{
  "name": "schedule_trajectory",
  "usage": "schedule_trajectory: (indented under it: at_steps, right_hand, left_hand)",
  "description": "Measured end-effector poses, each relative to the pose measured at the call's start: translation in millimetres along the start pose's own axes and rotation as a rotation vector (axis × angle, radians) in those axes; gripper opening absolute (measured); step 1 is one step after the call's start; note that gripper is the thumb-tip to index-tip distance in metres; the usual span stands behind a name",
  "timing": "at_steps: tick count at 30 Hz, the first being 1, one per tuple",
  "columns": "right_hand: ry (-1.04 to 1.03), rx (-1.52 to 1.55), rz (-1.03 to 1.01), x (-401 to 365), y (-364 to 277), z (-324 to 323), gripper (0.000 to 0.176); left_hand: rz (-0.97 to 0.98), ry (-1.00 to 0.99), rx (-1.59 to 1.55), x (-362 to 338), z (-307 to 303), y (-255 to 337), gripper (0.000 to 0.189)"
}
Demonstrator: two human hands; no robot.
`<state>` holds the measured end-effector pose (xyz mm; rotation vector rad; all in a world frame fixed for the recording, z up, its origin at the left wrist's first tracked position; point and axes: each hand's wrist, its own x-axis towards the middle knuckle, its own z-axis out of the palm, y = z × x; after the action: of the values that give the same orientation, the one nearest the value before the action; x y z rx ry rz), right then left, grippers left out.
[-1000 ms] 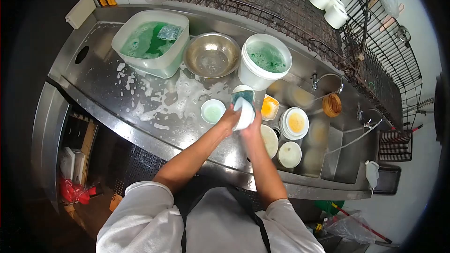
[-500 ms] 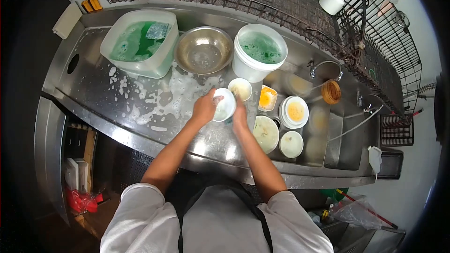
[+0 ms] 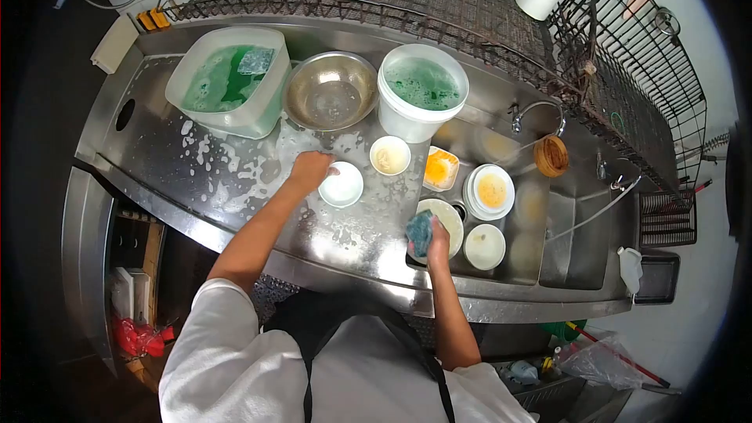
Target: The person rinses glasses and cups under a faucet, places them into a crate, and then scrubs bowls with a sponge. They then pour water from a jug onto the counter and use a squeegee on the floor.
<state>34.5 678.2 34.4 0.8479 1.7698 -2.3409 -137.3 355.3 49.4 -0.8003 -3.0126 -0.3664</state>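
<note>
My left hand (image 3: 312,170) pinches the rim of a small white bowl (image 3: 342,186) over the steel counter, thumb on the inner side. In my right hand (image 3: 440,241) is a blue-green scouring pad (image 3: 420,234), held above a large white bowl (image 3: 449,219) at the edge of the sink. Between the hands and farther back, a second small bowl (image 3: 390,156) with pale residue sits on the counter. An orange-stained square dish (image 3: 441,169), a stack of white bowls (image 3: 479,192) and another white bowl (image 3: 485,247) are in the sink.
Along the back stand a clear tub (image 3: 182,113) of green soapy water with a pad in it, a steel basin (image 3: 331,102) and a white bucket (image 3: 415,122) of green liquid. Wire racks (image 3: 423,12) overhang them. Foam spots the counter (image 3: 266,211). A faucet (image 3: 540,110) rises behind the sink.
My hands have moved apart. The left has shifted left with the small bowl; the right has swung right and toward me with the scouring pad, away from the bowls.
</note>
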Motion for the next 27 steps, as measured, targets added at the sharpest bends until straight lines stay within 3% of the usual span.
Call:
schedule_trajectory:
  at_steps: [3, 5, 7, 9, 10, 11, 12, 14, 16, 20, 22, 24, 27]
  right_hand:
    - [0.087, 0.054, -0.016, -13.1, 12.0, -36.5, 0.049]
    - [0.114, 0.073, 0.007, -16.5, 29.2, -62.6, 0.049]
    - [0.187, 0.157, -0.017, -26.3, 36.0, -74.5, 0.05]
    - [0.185, 0.215, 0.041, -34.2, 39.4, -91.2, 0.053]
    - [0.086, 0.178, 0.047, -37.4, 38.5, -104.1, 0.053]
    - [0.006, 0.142, 0.052, -41.5, 31.2, -113.5, 0.053]
    - [0.01, 0.132, 0.065, -43.3, 26.9, -122.1, 0.053]
    - [0.048, 0.117, 0.088, -55.9, 14.5, -133.4, 0.052]
    - [0.063, 0.071, 0.094, -66.4, 1.8, -144.3, 0.052]
    - [0.055, 0.063, 0.184, -66.5, 4.2, -176.2, 0.053]
    - [0.052, 0.123, 0.216, -69.5, -2.0, -172.8, 0.053]
    - [0.04, 0.147, 0.302, -68.3, -6.4, -171.8, 0.052]
    - [-0.044, 0.041, 0.346, -57.6, -11.0, -161.3, 0.052]
  left_hand:
    - [-0.06, -0.078, 0.084, 18.7, -3.4, 4.2, 0.059]
    - [-0.11, 0.006, 0.044, 37.1, -7.4, 24.8, 0.071]
    - [-0.046, 0.191, -0.12, 69.7, 55.1, 19.9, 0.057]
    - [-0.156, 0.054, -0.272, 100.7, 93.9, 34.6, 0.038]
    - [-0.324, -0.008, -0.377, 111.2, 94.7, 52.9, 0.031]
    - [-0.314, 0.069, -0.382, 119.4, 103.2, 58.3, 0.022]
    - [-0.429, -0.04, -0.465, 127.8, 110.6, 54.8, 0.019]
    - [-0.625, -0.279, -0.65, 125.7, 63.2, 82.4, 0.016]
    - [-0.661, -0.261, -0.877, 124.4, 54.1, 84.5, 0.022]
    - [-0.74, -0.022, -1.409, 97.8, 40.6, 102.9, 0.037]
    - [-0.656, -0.03, -1.544, 71.9, 34.2, 93.4, 0.045]
    - [-0.567, -0.038, -1.689, 29.6, 19.8, 88.1, 0.05]
    - [-0.495, 0.138, -1.78, -71.6, -18.6, 92.8, 0.051]
